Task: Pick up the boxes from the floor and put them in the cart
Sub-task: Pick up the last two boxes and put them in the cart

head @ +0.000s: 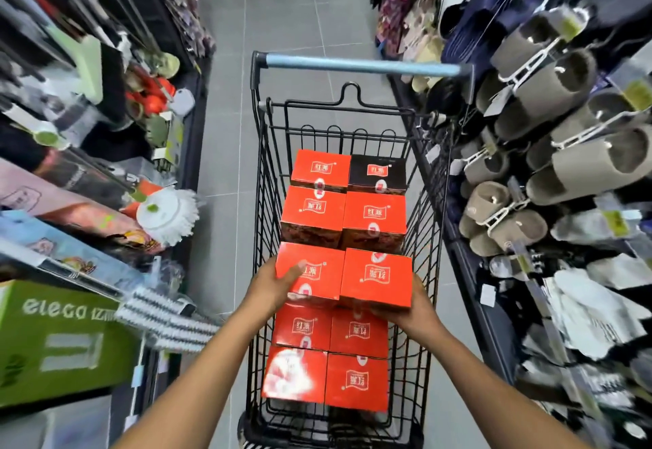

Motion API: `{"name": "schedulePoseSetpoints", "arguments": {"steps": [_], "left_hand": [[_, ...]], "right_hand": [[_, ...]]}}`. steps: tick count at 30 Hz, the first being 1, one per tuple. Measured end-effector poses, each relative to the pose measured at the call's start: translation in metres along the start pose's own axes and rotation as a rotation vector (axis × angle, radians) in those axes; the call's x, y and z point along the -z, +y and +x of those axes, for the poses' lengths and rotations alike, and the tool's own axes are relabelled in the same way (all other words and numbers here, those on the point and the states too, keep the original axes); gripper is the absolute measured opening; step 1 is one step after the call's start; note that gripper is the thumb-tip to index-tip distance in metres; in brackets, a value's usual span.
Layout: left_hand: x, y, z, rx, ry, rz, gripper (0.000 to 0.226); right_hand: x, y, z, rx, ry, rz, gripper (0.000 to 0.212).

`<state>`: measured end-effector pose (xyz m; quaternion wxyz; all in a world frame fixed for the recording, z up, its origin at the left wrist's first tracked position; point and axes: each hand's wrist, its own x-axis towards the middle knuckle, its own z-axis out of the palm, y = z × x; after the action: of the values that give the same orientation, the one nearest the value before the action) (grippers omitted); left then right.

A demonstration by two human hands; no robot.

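Observation:
A black wire cart (pixel 428 237) with a blue handle (pixel 360 65) stands in the aisle, filled with several red boxes and one black box (pixel 377 171). My left hand (pixel 273 286) holds the left side of a red box (pixel 310 272) above the stack, thumb on its top. My right hand (pixel 412 307) grips a second red box (pixel 375 277) from below at its right corner. Both held boxes sit side by side over lower red boxes (pixel 331 374).
Shelves close in on both sides: mop heads (pixel 169 214), a green carton (pixel 60 339) and cleaning goods on the left, hanging grey slippers (pixel 550 95) and socks on the right. Grey tiled floor (pixel 282 18) runs beyond the cart.

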<state>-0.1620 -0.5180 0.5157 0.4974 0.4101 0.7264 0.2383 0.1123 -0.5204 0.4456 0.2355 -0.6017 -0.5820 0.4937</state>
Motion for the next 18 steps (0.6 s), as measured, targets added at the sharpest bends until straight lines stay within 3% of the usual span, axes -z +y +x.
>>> {"name": "schedulePoseSetpoints", "arguments": {"steps": [3,12,18], "left_hand": [[0.006,-0.005,0.005,-0.021,0.022,-0.012,0.036],[0.001,0.003,0.016,-0.008,0.060,0.064,0.027],[0.004,0.003,0.015,0.001,0.034,0.096,0.044]], "right_hand": [[-0.004,-0.003,0.006,0.033,0.016,-0.009,0.094],[-0.007,0.000,0.017,-0.032,-0.008,0.016,0.098],[-0.006,0.003,0.012,-0.032,-0.004,-0.036,0.097]]}}
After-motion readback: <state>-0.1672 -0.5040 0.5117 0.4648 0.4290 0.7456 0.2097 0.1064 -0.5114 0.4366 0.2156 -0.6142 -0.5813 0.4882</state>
